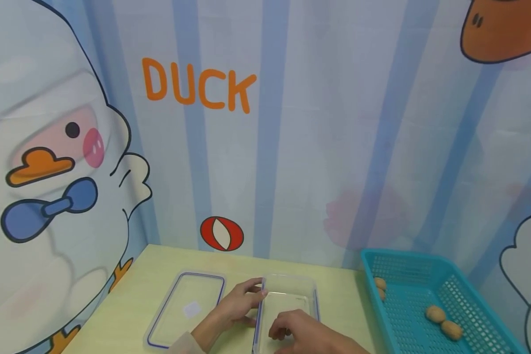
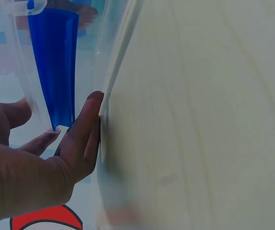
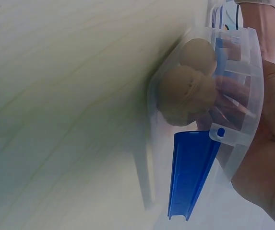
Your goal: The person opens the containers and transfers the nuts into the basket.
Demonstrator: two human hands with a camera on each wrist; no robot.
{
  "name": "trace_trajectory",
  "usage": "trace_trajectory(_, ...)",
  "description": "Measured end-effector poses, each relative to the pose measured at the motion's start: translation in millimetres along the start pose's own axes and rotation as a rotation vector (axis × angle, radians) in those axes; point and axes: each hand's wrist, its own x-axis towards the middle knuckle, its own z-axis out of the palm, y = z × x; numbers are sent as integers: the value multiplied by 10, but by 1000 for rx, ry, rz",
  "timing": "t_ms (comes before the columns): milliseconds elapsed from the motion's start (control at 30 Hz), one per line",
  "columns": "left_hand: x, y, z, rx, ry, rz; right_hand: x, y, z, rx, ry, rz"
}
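Note:
A clear plastic food box (image 1: 287, 297) with blue clips stands on the table. My left hand (image 1: 239, 302) holds its left side, thumb by the rim and fingers along the outer wall near a blue clip (image 2: 58, 67). My right hand (image 1: 301, 329) reaches down inside the box, fingers bent. Through the clear wall in the right wrist view, its fingertips meet a walnut (image 3: 187, 96) low in the box. A second walnut (image 3: 198, 56) sits beside that one. In the head view the right hand hides both walnuts.
A clear lid with a blue seal (image 1: 170, 309) lies flat left of the box, a small white square (image 1: 192, 309) on it. On the right, a turquoise basket (image 1: 418, 339) holds several walnuts (image 1: 451, 330). A printed curtain (image 1: 314, 147) hangs behind the table (image 1: 345, 300).

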Motion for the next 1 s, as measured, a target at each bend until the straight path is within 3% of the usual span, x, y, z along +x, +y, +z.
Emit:
trace_trajectory(100, 3, -6, 8, 5, -2, 8, -19, -133, -23, 85, 19, 58)
trace_trajectory(300, 7, 22, 20, 29, 10, -5, -29, -162, -2, 114, 25, 120)
trace_trajectory(533, 16, 40, 19, 11, 11, -14, -17, -102, -5, 70, -11, 89)
trace_trajectory(767, 41, 26, 7, -11, 19, -20, -24, -102, -23, 191, -48, 112)
trace_trajectory(1000, 42, 36, 8, -17, 17, -16, -73, -117, -75, 224, -103, 111)
